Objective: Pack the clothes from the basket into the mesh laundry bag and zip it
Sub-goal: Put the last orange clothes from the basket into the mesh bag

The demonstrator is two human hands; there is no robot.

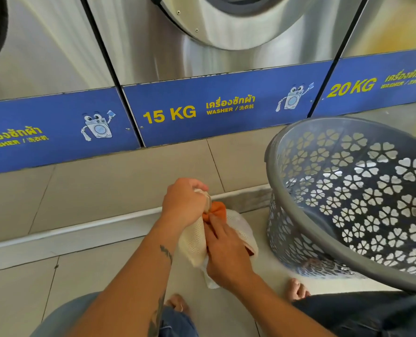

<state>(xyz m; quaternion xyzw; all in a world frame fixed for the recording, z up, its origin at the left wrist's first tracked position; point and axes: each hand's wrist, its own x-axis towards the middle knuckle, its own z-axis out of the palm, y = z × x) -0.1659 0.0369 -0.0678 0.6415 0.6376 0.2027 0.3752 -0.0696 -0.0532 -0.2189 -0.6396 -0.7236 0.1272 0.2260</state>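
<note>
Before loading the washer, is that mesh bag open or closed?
Open: orange cloth pokes from the top of the mesh bag, gripped by the left hand.

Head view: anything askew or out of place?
The grey basket sits tilted, not upright. An orange cloth pokes from the mesh bag gripped by the left hand; right hand pinches the cloth. Nothing spilled.

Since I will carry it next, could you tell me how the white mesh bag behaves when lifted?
Probably floppy: the mesh bag sags in folds below the left hand gripping its top. Likely light: only soft orange cloth shows inside. It could spill, since its mouth looks open.
</note>
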